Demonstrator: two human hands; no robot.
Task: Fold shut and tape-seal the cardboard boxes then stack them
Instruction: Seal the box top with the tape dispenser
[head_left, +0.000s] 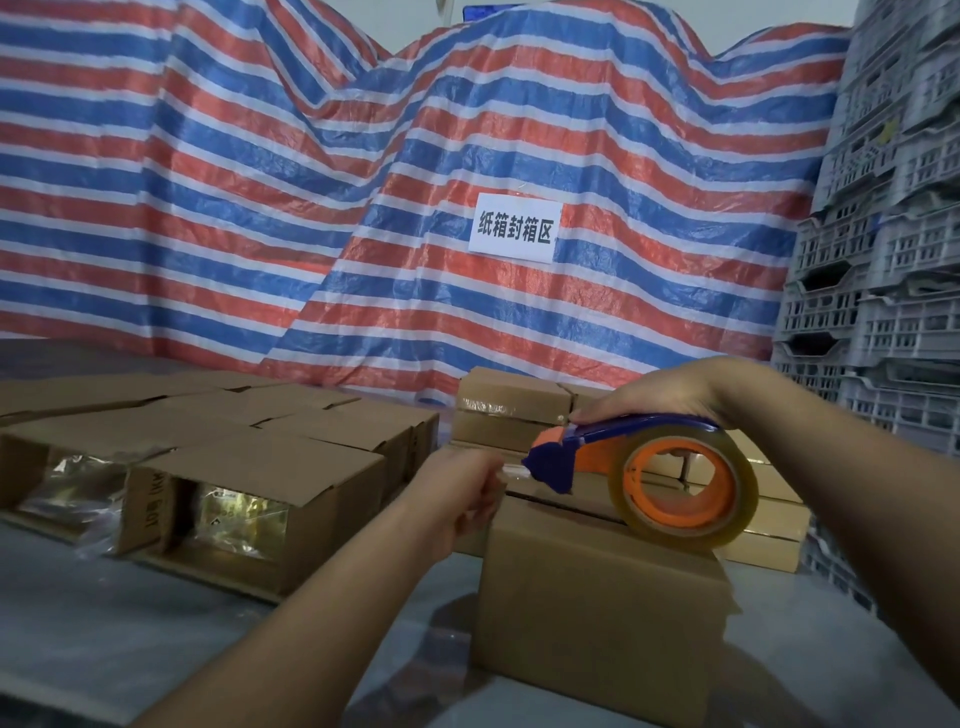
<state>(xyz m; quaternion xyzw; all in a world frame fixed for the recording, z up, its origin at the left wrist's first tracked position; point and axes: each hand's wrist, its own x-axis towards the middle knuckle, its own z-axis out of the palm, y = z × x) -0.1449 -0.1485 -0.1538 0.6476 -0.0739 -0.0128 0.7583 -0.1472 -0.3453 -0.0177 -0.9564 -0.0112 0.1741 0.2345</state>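
Right hand (670, 395): fingers curled over the top of a tape dispenser (623, 457), gripping its blue handle from above.
Tape dispenser: blue frame with an orange hub, carrying a roll of clear tape (685, 488); the roll rests on the top of the near box, and the cutter end points left toward the other hand.
Left hand (462, 493): fingers bent, pinching the free end of the tape (514, 472) just beside the dispenser's cutter, at the left top edge of the near box.
Near box (597, 613): plain cardboard, flaps folded shut, standing on the bench directly in front of the person, under both hands.
Sealed boxes (511, 415): a stack just behind the near box, at right of centre; clear tape shows along the top box's edge.
Open boxes (244, 499): a group to the left on the bench, lying with open ends toward the camera; shiny gold-coloured packets in clear plastic show inside.
Bench (156, 623): pale grey, smooth surface.
Tarpaulin (363, 182): red, blue and white stripes, draped across the whole background.
Paper sign (514, 228): white with black Chinese characters, fixed on the tarpaulin.
Plastic crates (883, 234): grey, stacked high along the right edge.
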